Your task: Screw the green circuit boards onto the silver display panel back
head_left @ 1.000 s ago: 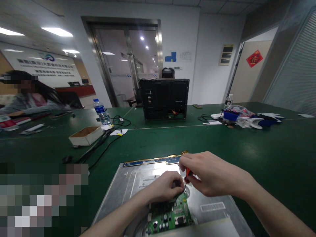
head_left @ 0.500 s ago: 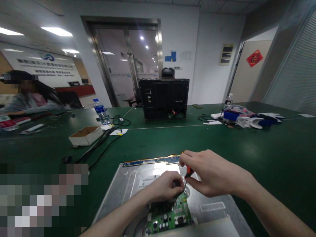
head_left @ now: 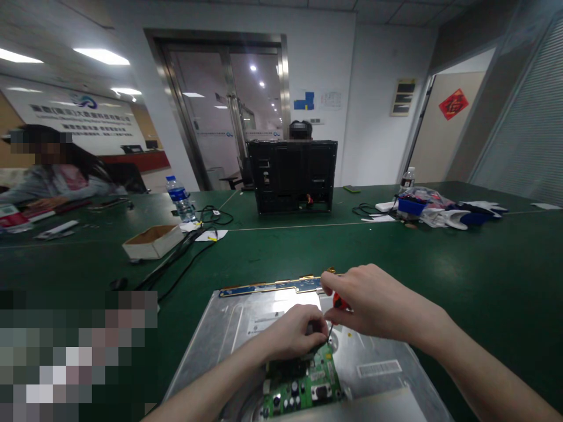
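A silver metal panel (head_left: 378, 375) lies on the green table, with a green circuit board (head_left: 303, 381) on it and a blue strip board (head_left: 264, 287) along its far edge. My right hand (head_left: 373, 302) is closed round a red and black screwdriver (head_left: 338, 302), whose shaft slants down to the board's upper right corner. Beside that tip, my left hand (head_left: 299, 331) rests over the board's top edge, fingers curled together; what they hold, if anything, is hidden.
Behind the panel stands a black monitor-like frame (head_left: 292, 176). Further left are an open box (head_left: 153, 241), cables (head_left: 180, 252), a water bottle (head_left: 179, 199) and a seated person (head_left: 57, 170). A blue tray (head_left: 411, 205) with bags lies at right.
My right hand has shifted its grip on the screwdriver, its thumb moving up and inward. My left hand has stayed in place.
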The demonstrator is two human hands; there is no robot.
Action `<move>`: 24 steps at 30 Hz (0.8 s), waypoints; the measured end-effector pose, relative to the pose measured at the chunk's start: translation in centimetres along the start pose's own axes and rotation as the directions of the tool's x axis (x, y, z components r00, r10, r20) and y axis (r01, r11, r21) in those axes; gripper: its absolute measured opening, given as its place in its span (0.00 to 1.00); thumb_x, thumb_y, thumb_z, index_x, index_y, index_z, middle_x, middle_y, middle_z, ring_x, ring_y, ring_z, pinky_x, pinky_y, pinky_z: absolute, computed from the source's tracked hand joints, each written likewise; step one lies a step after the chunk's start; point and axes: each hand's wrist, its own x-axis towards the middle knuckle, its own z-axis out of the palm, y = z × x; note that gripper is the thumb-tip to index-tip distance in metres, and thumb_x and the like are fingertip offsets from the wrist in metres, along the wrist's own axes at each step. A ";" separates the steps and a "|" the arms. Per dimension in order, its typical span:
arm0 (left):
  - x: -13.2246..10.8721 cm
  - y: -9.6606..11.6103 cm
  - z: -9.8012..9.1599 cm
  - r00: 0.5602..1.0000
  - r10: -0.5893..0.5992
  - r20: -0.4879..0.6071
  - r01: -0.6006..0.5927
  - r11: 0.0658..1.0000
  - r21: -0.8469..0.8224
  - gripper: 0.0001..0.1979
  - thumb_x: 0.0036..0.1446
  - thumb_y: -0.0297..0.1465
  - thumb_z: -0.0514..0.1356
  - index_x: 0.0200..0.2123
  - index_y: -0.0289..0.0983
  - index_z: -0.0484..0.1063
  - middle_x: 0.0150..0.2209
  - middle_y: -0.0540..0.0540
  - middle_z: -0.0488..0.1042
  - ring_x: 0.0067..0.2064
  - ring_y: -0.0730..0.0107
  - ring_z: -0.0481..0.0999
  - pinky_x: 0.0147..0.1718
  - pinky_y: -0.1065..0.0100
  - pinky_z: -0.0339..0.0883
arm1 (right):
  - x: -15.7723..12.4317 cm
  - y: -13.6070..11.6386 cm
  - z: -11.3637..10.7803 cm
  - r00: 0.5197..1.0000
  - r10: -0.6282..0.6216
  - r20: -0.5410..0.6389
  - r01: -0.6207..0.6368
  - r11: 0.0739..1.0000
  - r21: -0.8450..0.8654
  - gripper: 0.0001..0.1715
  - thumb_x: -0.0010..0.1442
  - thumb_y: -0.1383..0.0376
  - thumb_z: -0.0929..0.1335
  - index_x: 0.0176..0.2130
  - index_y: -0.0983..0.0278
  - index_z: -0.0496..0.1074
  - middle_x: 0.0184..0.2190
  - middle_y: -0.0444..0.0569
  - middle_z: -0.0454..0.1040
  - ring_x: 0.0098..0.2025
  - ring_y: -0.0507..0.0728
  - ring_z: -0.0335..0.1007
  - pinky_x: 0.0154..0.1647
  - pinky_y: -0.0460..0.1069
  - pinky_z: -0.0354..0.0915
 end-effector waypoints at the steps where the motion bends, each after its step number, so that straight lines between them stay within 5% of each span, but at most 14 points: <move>1: 0.0 0.0 0.0 1.000 0.000 -0.003 0.000 1.000 0.002 0.05 0.50 0.24 0.58 0.31 0.35 0.73 0.26 0.53 0.69 0.29 0.73 0.66 0.30 0.74 0.59 | 0.0 -0.1 -0.1 1.000 -0.001 0.006 0.001 1.000 0.000 0.09 0.62 0.62 0.69 0.42 0.62 0.68 0.29 0.46 0.77 0.29 0.57 0.71 0.24 0.47 0.48; 12: 0.2 -0.1 0.0 1.000 -0.002 0.002 0.002 1.000 -0.025 0.06 0.47 0.23 0.57 0.30 0.35 0.72 0.26 0.53 0.69 0.29 0.75 0.66 0.29 0.75 0.58 | -0.5 0.0 -0.1 0.998 -0.065 -0.003 0.065 0.997 0.037 0.10 0.57 0.70 0.66 0.41 0.63 0.65 0.37 0.48 0.75 0.32 0.56 0.70 0.27 0.48 0.51; 24: 0.1 0.3 -0.2 1.000 -0.014 0.018 0.014 1.000 -0.003 0.07 0.48 0.24 0.57 0.32 0.35 0.73 0.27 0.52 0.71 0.29 0.73 0.67 0.30 0.74 0.59 | -0.1 0.0 -0.3 0.999 0.032 -0.008 -0.033 0.997 -0.077 0.07 0.62 0.61 0.69 0.37 0.62 0.70 0.26 0.47 0.76 0.27 0.57 0.72 0.23 0.48 0.45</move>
